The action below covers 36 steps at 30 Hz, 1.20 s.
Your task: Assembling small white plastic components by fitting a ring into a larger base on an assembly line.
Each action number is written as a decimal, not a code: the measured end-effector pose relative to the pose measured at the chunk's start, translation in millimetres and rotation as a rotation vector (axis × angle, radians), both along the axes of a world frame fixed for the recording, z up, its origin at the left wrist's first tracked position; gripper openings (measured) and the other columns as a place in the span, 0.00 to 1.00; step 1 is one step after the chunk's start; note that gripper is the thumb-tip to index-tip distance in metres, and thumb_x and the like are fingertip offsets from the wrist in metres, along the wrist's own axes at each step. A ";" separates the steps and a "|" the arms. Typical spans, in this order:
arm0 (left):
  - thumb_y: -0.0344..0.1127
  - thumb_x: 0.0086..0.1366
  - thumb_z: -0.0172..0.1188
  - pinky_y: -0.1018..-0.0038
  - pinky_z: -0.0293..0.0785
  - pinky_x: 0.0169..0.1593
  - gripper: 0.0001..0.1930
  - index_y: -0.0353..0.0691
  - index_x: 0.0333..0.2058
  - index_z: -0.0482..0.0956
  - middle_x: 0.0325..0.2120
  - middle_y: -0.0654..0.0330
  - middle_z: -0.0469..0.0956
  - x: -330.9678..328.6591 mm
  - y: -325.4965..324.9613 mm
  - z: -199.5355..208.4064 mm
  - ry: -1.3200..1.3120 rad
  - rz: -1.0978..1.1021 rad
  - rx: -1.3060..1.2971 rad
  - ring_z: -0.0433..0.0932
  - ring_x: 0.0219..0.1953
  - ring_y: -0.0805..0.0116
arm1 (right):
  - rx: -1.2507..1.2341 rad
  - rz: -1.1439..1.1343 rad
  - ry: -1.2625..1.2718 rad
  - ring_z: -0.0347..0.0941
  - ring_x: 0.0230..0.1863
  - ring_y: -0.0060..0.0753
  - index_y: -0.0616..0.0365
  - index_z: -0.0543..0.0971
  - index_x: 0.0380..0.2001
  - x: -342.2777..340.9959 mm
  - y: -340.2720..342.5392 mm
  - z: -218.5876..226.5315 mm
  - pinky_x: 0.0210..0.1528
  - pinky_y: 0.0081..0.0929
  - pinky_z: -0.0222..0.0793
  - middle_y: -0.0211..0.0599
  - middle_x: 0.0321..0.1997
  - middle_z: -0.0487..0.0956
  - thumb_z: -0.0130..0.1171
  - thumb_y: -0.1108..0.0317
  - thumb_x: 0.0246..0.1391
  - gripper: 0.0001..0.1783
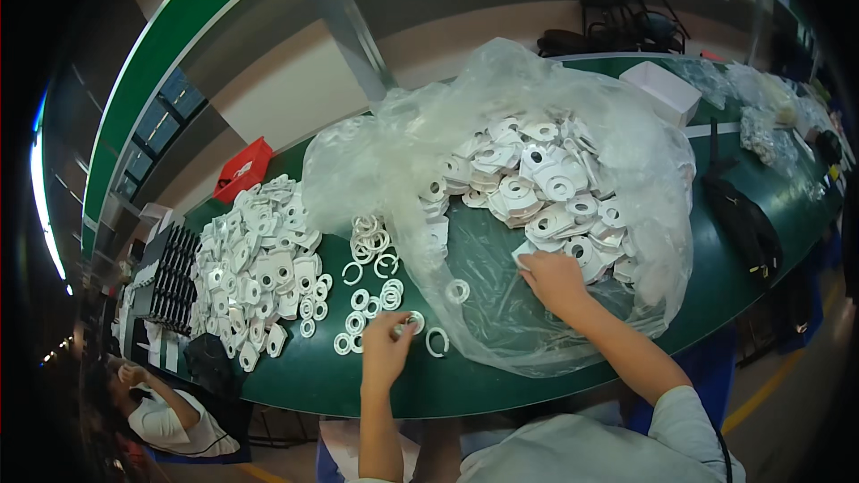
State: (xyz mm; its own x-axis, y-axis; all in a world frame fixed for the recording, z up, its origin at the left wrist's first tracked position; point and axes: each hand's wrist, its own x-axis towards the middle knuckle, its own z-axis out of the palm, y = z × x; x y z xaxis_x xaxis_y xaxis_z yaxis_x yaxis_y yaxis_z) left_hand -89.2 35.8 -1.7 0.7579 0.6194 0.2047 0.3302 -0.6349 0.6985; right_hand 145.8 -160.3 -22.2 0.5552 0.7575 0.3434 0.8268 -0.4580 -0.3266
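Observation:
My left hand point(386, 349) is closed, pinching a white ring point(415, 319) just above the green table, beside several loose rings. At the pile's near left edge, my right hand point(557, 281) has its fingers closed on a white plastic part point(523, 252). That part belongs with a heap of flat white plastic parts with round holes point(559, 186), which lies in a large clear plastic bag point(501, 344). One white ring point(457, 291) rests on the bag between my hands. An open-sided ring point(437, 342) lies right of my left hand.
Another heap of white parts point(255, 255) covers the table's left side, near black stacked trays point(167, 277) and a red bin point(243, 168). A white box point(660, 92) stands at the back right, a black bag point(743, 219) at the right. A person point(174, 411) sits at the far left.

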 end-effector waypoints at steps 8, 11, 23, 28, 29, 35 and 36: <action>0.32 0.44 0.69 0.69 0.70 0.35 0.19 0.36 0.38 0.79 0.32 0.55 0.76 7.8 6.3 2.6 0.139 -0.055 0.250 0.74 0.30 0.58 | 0.189 0.161 0.087 0.72 0.31 0.38 0.49 0.80 0.34 -16.6 -42.2 1.0 0.27 0.31 0.68 0.33 0.28 0.72 0.61 0.70 0.44 0.11; 0.31 0.43 0.69 0.69 0.71 0.36 0.19 0.35 0.37 0.78 0.33 0.55 0.76 9.7 6.4 6.5 0.197 -0.046 0.172 0.74 0.31 0.58 | 0.230 0.170 0.130 0.72 0.36 0.38 0.51 0.80 0.33 -22.1 -43.7 4.9 0.31 0.32 0.69 0.34 0.31 0.72 0.62 0.70 0.43 0.10; 0.25 0.41 0.70 0.70 0.71 0.43 0.24 0.37 0.41 0.76 0.39 0.54 0.76 24.1 -8.3 27.1 -0.105 -0.120 0.103 0.75 0.40 0.58 | 0.181 0.105 0.559 0.73 0.40 0.42 0.64 0.76 0.39 -6.7 -9.4 3.7 0.42 0.32 0.68 0.42 0.37 0.75 0.63 0.71 0.40 0.19; 0.24 0.40 0.71 0.73 0.73 0.40 0.24 0.35 0.40 0.77 0.39 0.55 0.76 49.0 -24.9 31.6 -0.279 -0.225 0.160 0.76 0.36 0.62 | 0.361 0.158 0.821 0.75 0.39 0.40 0.67 0.73 0.44 -10.0 5.6 -11.1 0.43 0.30 0.68 0.48 0.38 0.77 0.59 0.70 0.47 0.20; 0.24 0.41 0.71 0.73 0.73 0.40 0.23 0.35 0.40 0.77 0.40 0.56 0.76 57.3 -31.2 33.3 -0.321 -0.276 0.185 0.76 0.36 0.62 | 0.400 0.203 0.911 0.75 0.39 0.35 0.66 0.73 0.44 -11.4 11.8 -19.8 0.42 0.27 0.68 0.45 0.38 0.77 0.57 0.69 0.50 0.18; 0.28 0.37 0.71 0.67 0.69 0.46 0.23 0.41 0.38 0.80 0.40 0.57 0.75 96.3 -41.4 19.4 -0.270 -0.368 0.274 0.71 0.45 0.59 | 0.659 0.411 1.644 0.76 0.35 0.23 0.65 0.71 0.46 -27.4 19.1 -17.7 0.39 0.19 0.70 0.35 0.37 0.78 0.44 0.68 0.63 0.14; 0.28 0.38 0.71 0.67 0.69 0.46 0.23 0.43 0.38 0.81 0.42 0.57 0.74 97.9 -40.8 18.9 -0.234 -0.331 0.265 0.70 0.46 0.60 | 0.640 0.431 1.593 0.77 0.34 0.24 0.65 0.70 0.48 -25.8 18.5 -20.8 0.37 0.20 0.71 0.36 0.38 0.78 0.43 0.66 0.64 0.15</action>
State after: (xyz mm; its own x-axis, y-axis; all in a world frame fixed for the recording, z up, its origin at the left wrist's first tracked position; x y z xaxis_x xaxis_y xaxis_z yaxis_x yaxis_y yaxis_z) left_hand 8.6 -5.0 17.2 0.8202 0.2561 0.5116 -0.0667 -0.8453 0.5301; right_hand 120.1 -141.8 -43.1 0.4310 0.9023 -0.0077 -0.4262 0.1960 -0.8832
